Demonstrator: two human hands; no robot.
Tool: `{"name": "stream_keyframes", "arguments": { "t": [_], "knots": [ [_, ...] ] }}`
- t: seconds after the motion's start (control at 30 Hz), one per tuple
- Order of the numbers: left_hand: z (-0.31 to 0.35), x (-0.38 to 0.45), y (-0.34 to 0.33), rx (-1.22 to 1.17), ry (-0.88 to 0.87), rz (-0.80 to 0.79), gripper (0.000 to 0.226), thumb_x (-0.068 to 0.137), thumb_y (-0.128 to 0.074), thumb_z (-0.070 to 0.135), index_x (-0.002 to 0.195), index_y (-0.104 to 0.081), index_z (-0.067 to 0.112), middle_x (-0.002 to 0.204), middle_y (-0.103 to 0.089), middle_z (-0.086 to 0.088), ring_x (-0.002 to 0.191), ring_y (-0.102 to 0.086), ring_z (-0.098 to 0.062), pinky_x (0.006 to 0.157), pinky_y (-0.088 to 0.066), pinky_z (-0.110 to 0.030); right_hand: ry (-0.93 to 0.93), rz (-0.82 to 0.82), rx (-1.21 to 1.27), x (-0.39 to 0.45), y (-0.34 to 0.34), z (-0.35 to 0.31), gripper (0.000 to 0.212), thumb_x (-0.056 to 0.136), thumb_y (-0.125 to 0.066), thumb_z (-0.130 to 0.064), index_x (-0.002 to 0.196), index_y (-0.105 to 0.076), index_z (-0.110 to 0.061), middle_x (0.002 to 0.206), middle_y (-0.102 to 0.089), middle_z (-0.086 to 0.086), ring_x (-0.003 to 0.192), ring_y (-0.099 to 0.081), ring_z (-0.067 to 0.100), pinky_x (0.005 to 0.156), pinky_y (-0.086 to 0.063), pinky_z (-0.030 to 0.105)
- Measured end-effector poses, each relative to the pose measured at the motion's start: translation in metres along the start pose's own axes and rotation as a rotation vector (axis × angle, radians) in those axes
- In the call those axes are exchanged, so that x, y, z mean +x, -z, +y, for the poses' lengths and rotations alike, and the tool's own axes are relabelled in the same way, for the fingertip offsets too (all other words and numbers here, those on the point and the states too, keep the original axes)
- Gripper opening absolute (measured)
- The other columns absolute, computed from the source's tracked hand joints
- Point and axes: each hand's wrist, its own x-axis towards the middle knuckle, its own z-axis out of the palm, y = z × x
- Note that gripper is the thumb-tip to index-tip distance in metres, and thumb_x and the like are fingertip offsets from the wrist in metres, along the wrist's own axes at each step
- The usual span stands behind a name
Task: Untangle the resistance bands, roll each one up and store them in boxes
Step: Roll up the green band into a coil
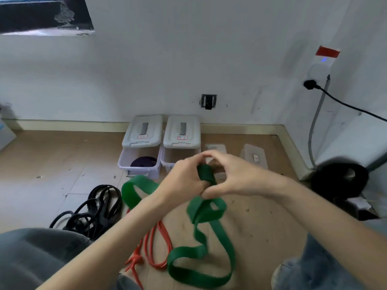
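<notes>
Both hands, left hand point(184, 178) & right hand point(228, 176), have fingers curled round the started roll of the wide flat green rubber resistance band point(206, 174), held above the wooden floor point(261, 216) in front of the open clear plastic box point(167, 162). Rest of the band trails in floppy loops to the floor. Looks soft, stretchy, prob. springs open if let go, so pinch the roll itself w/ thumb & feed the tail in flat.

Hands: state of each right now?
Left hand: gripping the rolled end of the green band.
Right hand: pinching the same green band.
</notes>
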Motion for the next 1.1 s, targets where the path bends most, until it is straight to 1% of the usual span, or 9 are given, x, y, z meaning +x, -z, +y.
{"name": "stream_keyframes", "arguments": {
  "t": [0.1, 0.2, 0.33, 0.57, 0.67, 0.73, 0.8, 0.97, 1.1],
  "knots": [
    [-0.004, 0.001, 0.002, -0.007, 0.000, -0.025, 0.019, 0.074, -0.067, 0.013, 0.091, -0.058, 0.012, 0.079, -0.062, 0.002, 0.070, -0.059, -0.014, 0.063, -0.051, -0.029, 0.060, 0.097, -0.108, 0.004, -0.004, -0.004, 0.045, 0.075, -0.070, -0.016, 0.114, -0.050, -0.020, 0.103, -0.062, -0.002, 0.095, -0.059, 0.012, 0.086, -0.051, 0.032],
    [-0.026, -0.003, 0.007, -0.011, 0.028, -0.140, 0.024, 0.078, -0.065, 0.032, 0.093, -0.060, 0.013, 0.075, -0.063, 0.005, 0.064, -0.058, -0.006, 0.057, -0.047, -0.021, 0.105, 0.142, -0.128, 0.001, 0.013, -0.002, 0.034, 0.075, -0.069, -0.014, 0.102, -0.052, -0.026, 0.093, -0.064, -0.007, 0.083, -0.060, 0.005, 0.072, -0.050, 0.015],
    [-0.054, -0.012, 0.003, -0.014, 0.148, -0.311, 0.030, 0.083, -0.058, 0.019, 0.112, -0.056, 0.013, 0.103, -0.066, -0.003, 0.097, -0.063, -0.020, 0.087, -0.051, -0.036, 0.099, 0.233, -0.071, -0.003, 0.027, 0.008, 0.029, 0.073, -0.069, -0.006, 0.087, -0.051, -0.024, 0.086, -0.065, -0.006, 0.078, -0.062, 0.012, 0.069, -0.054, 0.022],
    [-0.065, -0.014, 0.025, 0.462, 0.102, -0.231, 0.010, 0.086, -0.054, 0.023, 0.089, -0.046, 0.019, 0.074, -0.048, 0.005, 0.064, -0.047, -0.014, 0.050, -0.030, -0.017, -0.121, 0.237, -0.379, 0.003, 0.035, 0.038, 0.030, 0.074, -0.067, -0.004, 0.070, -0.041, -0.020, 0.071, -0.050, -0.005, 0.061, -0.045, 0.009, 0.049, -0.033, 0.015],
    [-0.037, -0.007, 0.022, 0.212, -0.014, -0.121, 0.010, 0.084, -0.051, 0.027, 0.077, -0.047, 0.021, 0.066, -0.050, 0.006, 0.054, -0.046, -0.008, 0.048, -0.034, -0.015, -0.189, 0.049, -0.438, 0.001, 0.033, 0.041, 0.039, 0.072, -0.078, -0.023, 0.097, -0.048, -0.021, 0.101, -0.054, -0.006, 0.092, -0.054, 0.013, 0.075, -0.046, 0.021],
    [-0.018, -0.002, 0.019, 0.180, -0.073, -0.117, 0.015, 0.083, -0.052, 0.029, 0.071, -0.044, 0.023, 0.065, -0.050, 0.007, 0.055, -0.044, -0.007, 0.049, -0.035, -0.016, -0.123, -0.043, -0.269, 0.002, 0.021, 0.034, 0.082, 0.065, -0.082, -0.038, 0.130, -0.035, -0.024, 0.126, -0.043, -0.011, 0.117, -0.043, 0.007, 0.098, -0.038, 0.022],
    [-0.006, 0.003, 0.013, 0.207, -0.062, -0.163, 0.018, 0.085, -0.054, 0.025, 0.071, -0.043, 0.025, 0.068, -0.050, 0.008, 0.059, -0.045, -0.005, 0.050, -0.033, -0.018, -0.023, -0.135, 0.021, 0.005, 0.006, 0.022, 0.103, 0.063, -0.083, -0.041, 0.141, -0.016, -0.042, 0.132, -0.036, -0.022, 0.117, -0.040, -0.007, 0.093, -0.034, 0.008],
    [-0.011, 0.010, 0.017, 0.143, 0.048, -0.230, 0.015, 0.081, -0.064, 0.026, 0.087, -0.053, 0.017, 0.076, -0.057, 0.005, 0.067, -0.054, -0.013, 0.061, -0.043, -0.024, 0.205, 0.113, 0.056, 0.010, -0.006, 0.013, 0.073, 0.081, -0.067, -0.009, 0.130, -0.030, -0.048, 0.090, -0.051, 0.002, 0.063, -0.051, -0.006, 0.064, -0.042, 0.009],
    [-0.033, 0.000, 0.038, -0.474, 0.167, -0.433, 0.046, 0.074, -0.072, 0.032, 0.115, -0.052, 0.023, 0.108, -0.066, 0.003, 0.097, -0.066, -0.012, 0.080, -0.053, -0.023, 0.222, 0.084, -0.179, 0.005, 0.008, 0.011, 0.037, 0.089, -0.061, -0.022, 0.109, -0.051, -0.052, 0.090, -0.049, 0.004, 0.074, -0.046, 0.005, 0.065, -0.033, 0.013]
  ]
}}
